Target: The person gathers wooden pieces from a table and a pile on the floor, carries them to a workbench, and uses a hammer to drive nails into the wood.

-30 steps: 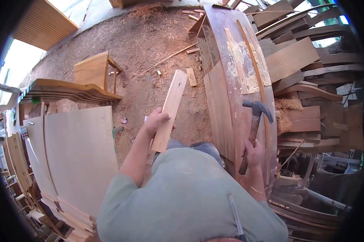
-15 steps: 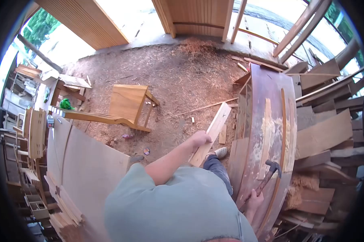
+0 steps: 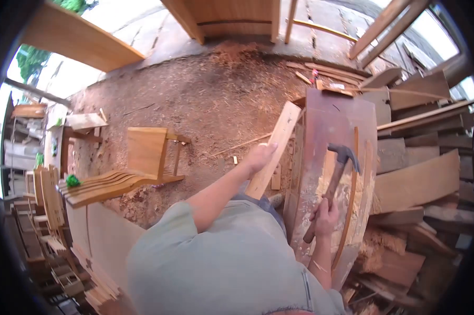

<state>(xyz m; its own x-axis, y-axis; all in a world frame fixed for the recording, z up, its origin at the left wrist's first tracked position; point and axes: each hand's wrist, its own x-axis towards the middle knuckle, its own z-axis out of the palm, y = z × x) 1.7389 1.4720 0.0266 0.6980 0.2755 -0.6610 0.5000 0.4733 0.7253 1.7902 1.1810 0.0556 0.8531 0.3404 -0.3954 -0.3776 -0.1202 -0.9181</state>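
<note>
My left hand (image 3: 261, 157) is closed around the edge of a pale wooden board (image 3: 281, 139), which slants upright in front of my body. In my right hand (image 3: 325, 218) is a claw hammer (image 3: 335, 184), gripped by its wooden handle with the dark metal head pointing away from me. The hammer is over the workbench (image 3: 329, 113), a worn, dark reddish top with pale smears. A thin wooden strip (image 3: 354, 173) lies lengthwise on that top, just right of the hammer.
A wooden chair (image 3: 146, 152) stands tipped on the shaving-covered ground at left. Stacked offcuts (image 3: 420, 178) crowd the right side. A large flat panel (image 3: 108, 231) lies at lower left. Tall wooden panels (image 3: 237, 26) stand at the far edge.
My right hand has lifted the hammer and brought it farther forward over the bench. The board in my left hand has risen and tilted up a little. My view has shifted.
</note>
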